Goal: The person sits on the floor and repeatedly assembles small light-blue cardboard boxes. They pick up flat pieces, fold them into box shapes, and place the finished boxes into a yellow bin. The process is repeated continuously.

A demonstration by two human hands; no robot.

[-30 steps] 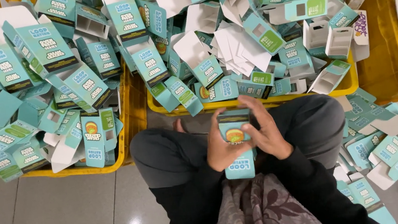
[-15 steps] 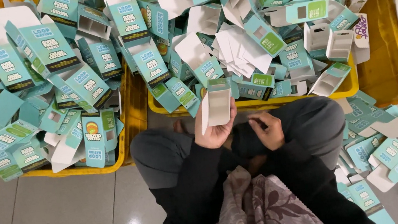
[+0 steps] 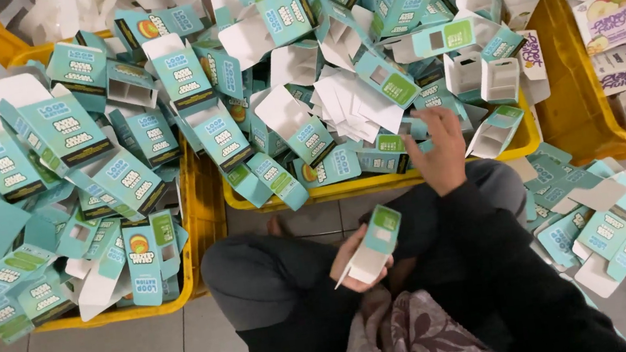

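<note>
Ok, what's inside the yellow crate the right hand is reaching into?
The yellow crate holds a heap of open teal cartons and white inserts, piled above its rim. The right hand rests on the heap. The crate's bottom and anything beneath the pile are covered.

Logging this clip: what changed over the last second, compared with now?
The right hand let go of the teal box and reached forward to the pile in the middle yellow crate. The left hand kept the box, now tipped open in the lap. The heaps of boxes in the crates look unchanged.
</note>
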